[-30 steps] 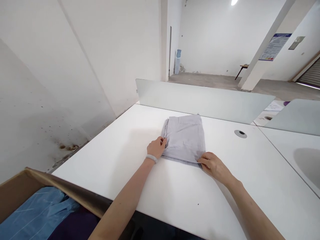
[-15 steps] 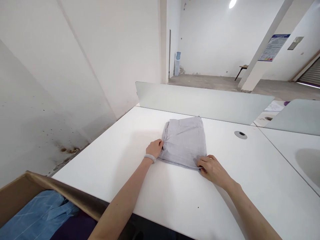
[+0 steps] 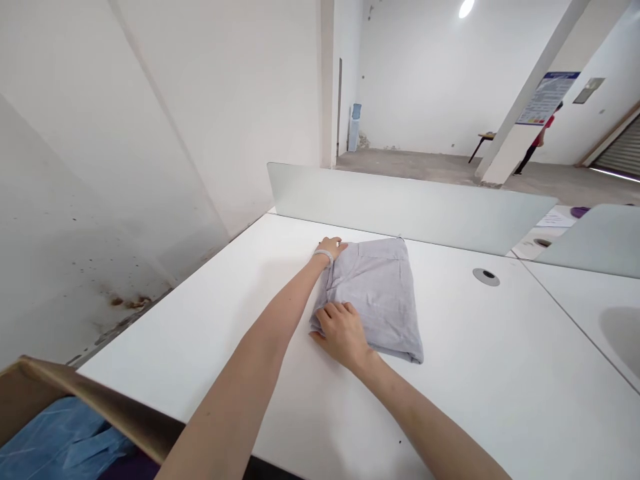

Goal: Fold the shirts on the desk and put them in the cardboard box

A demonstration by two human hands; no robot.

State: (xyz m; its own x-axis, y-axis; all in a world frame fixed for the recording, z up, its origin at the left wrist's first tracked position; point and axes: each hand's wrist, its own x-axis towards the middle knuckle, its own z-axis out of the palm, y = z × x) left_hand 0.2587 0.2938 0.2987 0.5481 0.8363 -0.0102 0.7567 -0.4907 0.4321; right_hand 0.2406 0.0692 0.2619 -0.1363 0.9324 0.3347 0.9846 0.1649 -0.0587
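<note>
A folded grey cloth garment (image 3: pixel 377 287) lies flat on the white table (image 3: pixel 445 373), with a seamed band along its far edge. My left hand (image 3: pixel 332 248), a pale bangle at its wrist, is closed at the garment's far left corner. At the near left corner my right hand (image 3: pixel 343 333) grips the cloth, fingers on top and thumb at the edge. The near right corner lies free, its folded layers showing. Part of the garment's left edge is hidden behind my hands.
A cardboard box (image 3: pixel 95 400) with blue clothing (image 3: pixel 65 440) stands at the lower left, beside the table edge. A frosted divider (image 3: pixel 410 203) runs along the back. A cable grommet (image 3: pixel 486 277) sits to the right. Far off, a person in red (image 3: pixel 540 137) is partly behind a pillar.
My left hand has moved from the garment's left side up to its far left corner. My right hand has let go of the near right corner and moved left to the near left one.
</note>
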